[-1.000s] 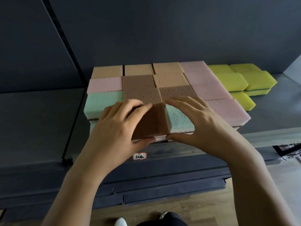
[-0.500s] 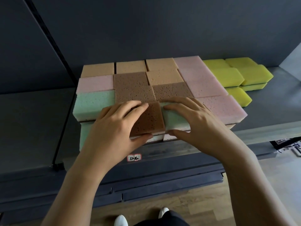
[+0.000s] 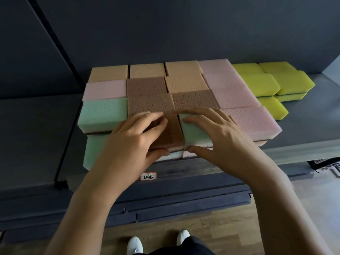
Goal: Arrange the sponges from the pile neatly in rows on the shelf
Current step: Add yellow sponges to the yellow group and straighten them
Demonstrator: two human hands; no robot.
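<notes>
A brown sponge (image 3: 172, 133) and a green sponge (image 3: 195, 134) sit side by side in the front row on the grey shelf (image 3: 312, 133). The left hand (image 3: 128, 144) pinches the brown one and the right hand (image 3: 220, 140) the green. A dark wall (image 3: 184, 30) stands behind, with a wood floor (image 3: 230, 227) below.

A small white sticker with a red border (image 3: 148, 176) sits low in front, its scrawl too blurred to read. Two white shoes (image 3: 134, 245) stand on brown wooden floorboards (image 3: 230, 229). A thin black metal post (image 3: 59, 184) crosses the dark grey wall (image 3: 184, 24).
</notes>
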